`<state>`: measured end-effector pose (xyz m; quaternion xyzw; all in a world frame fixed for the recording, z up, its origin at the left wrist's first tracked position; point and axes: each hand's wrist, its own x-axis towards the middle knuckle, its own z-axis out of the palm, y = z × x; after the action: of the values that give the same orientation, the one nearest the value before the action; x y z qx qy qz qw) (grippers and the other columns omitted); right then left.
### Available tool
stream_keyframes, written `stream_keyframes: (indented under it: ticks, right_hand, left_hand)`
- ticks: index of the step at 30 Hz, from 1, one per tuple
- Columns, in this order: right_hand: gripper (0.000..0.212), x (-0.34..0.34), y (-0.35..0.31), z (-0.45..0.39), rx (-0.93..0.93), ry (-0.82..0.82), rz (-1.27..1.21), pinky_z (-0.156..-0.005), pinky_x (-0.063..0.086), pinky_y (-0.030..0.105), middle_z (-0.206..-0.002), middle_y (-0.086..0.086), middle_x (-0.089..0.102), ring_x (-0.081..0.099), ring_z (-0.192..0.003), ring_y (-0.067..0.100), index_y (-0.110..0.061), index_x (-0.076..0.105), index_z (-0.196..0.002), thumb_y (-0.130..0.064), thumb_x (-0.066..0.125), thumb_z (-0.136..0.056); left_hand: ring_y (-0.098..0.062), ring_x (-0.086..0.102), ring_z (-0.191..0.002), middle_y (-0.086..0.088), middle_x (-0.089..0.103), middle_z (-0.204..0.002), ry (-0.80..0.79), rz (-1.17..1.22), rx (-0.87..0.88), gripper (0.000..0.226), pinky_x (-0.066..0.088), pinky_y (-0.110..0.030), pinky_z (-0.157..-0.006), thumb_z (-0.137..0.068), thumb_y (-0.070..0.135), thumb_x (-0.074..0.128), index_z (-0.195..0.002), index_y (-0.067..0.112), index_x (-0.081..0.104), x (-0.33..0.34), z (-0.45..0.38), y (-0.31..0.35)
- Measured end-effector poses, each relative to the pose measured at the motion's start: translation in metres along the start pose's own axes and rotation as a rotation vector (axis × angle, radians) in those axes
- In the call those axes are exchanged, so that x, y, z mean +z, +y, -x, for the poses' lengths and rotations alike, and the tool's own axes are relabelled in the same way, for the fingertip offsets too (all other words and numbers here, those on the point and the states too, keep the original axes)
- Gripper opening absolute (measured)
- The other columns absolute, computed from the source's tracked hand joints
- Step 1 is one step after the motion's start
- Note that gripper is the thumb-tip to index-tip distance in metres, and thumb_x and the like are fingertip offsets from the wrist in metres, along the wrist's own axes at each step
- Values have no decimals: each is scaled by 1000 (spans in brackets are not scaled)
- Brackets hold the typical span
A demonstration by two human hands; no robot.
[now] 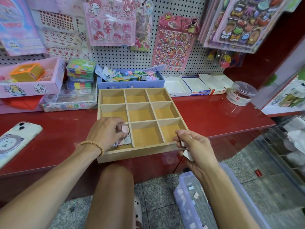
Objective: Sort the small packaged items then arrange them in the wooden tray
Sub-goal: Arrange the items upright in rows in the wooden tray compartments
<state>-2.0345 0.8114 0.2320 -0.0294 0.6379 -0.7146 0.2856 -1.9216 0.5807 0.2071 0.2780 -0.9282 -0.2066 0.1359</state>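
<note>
A wooden tray (145, 152) with nine square compartments lies on the red counter. My left hand (105, 132) is over its near-left compartment and pinches a small pink packaged item (125, 129). A few more small packets (123, 141) stand in that compartment below it. My right hand (194, 147) hovers at the tray's near-right corner and grips a few small white packets (185, 148). The other compartments hold nothing.
A clear plastic bin (231, 189) with several small packets sits on the floor at the lower right. A phone (15, 140) lies at the counter's left. Boxes (130, 80) and a clear jar (241, 93) line the back under a pegboard of sticker sheets. My knee (113, 187) is below the tray.
</note>
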Motion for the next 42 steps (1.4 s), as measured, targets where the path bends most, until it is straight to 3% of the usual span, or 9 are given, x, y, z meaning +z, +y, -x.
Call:
stream_keyframes:
  ticks: [6,9,15,19,24,28,32,36,42]
  right_hand:
    - [14,7,-3,-3,-5,-8,-6,-41,39,20,-76,10,67,52,-57,11,-2,70,-94,-3,56,-97]
    - [15,15,-4,-5,12,-11,-81,-42,38,20,-73,9,65,52,-56,12,-2,69,-93,-2,55,-98]
    - [10,44,1,-16,148,-34,-387,-38,39,19,-64,6,60,51,-50,13,-1,61,-94,-6,53,-99]
    - [11,55,4,-17,195,-101,-445,-33,36,20,-69,7,58,48,-39,12,-4,60,-95,-11,54,-100]
    - [12,58,4,-17,219,-124,-486,-41,45,22,-70,8,57,53,-42,13,-2,59,-96,-9,51,-101]
    - [11,56,6,-23,199,-26,-479,-73,52,36,-70,8,63,60,-63,19,1,62,-94,-5,55,-99]
    - [17,44,3,-15,3,-88,-159,-44,37,20,-70,7,60,50,-58,13,-4,69,-84,-7,58,-97]
    - [24,41,3,-3,-167,-294,189,-44,33,19,-65,0,59,44,-56,5,-12,70,-74,-16,63,-96]
    - [15,44,0,-4,-190,-360,192,-45,35,18,-70,1,63,44,-56,4,-8,74,-93,-13,61,-97]
  left_hand:
    - [-11,62,-82,15,64,-85,-52,32,-2,49,54,-34,-84,-77,33,80,-122,23,64,-3,-1,1]
    - [-7,62,-77,17,63,-83,54,133,41,37,55,-32,-80,-80,33,76,-115,23,67,-10,4,10]
    - [-8,59,-71,9,60,-83,10,414,384,28,45,-19,-63,-72,34,81,-97,24,74,-8,26,63]
    - [-6,56,-77,10,52,-84,-31,453,427,27,48,-29,-72,-68,40,74,-95,36,71,2,28,77]
    - [-3,53,-74,12,53,-83,-70,512,399,12,38,-14,-65,-71,29,81,-79,29,73,-2,27,76]
    - [-1,55,-61,10,64,-77,-132,657,318,13,36,-8,-56,-72,11,82,-76,17,71,-12,28,75]
    - [-7,56,-54,5,66,-61,-121,894,53,14,44,-16,-52,-73,1,80,-75,8,69,-19,19,64]
    - [-16,63,-58,-7,69,-64,-129,940,-40,16,52,-24,-56,-72,2,82,-76,8,67,-22,18,57]
    - [-23,68,-75,-10,73,-77,-259,1089,-46,16,58,-34,-70,-66,11,77,-80,6,70,-30,23,51]
